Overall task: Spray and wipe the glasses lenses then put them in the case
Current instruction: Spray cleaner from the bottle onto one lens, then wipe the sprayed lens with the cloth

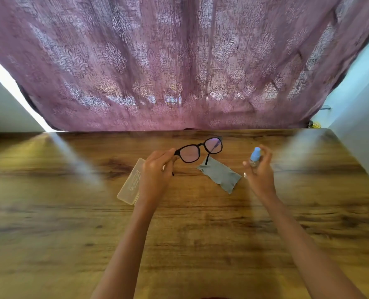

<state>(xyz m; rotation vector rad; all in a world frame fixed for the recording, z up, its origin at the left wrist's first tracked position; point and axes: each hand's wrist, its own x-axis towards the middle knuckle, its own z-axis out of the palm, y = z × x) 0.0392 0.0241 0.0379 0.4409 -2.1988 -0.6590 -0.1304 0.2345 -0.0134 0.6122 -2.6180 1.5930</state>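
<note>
Reaching out from the near edge over the brown wooden worktop [200, 234] are two bare arms. The left hand [155, 167] pinches the black glasses [198, 149] by their left end and holds them up in the air, with one side arm hanging down. Partly hidden under that hand, a pale see-through case [128, 186] lies flat on the left. It looks closed. A grey cloth [220, 174] lies flat in the middle, just below the glasses. The right hand [259, 171] is curled round a little spray bottle [254, 157] with a blue top, to the right of the glasses and not touching them. I think this is the spraying step, and no wiping has started. Next, the blue top should point at a lens and get a soft press, so the wet lands on the glass. Far behind hangs a purple curtain [179, 61].
</note>
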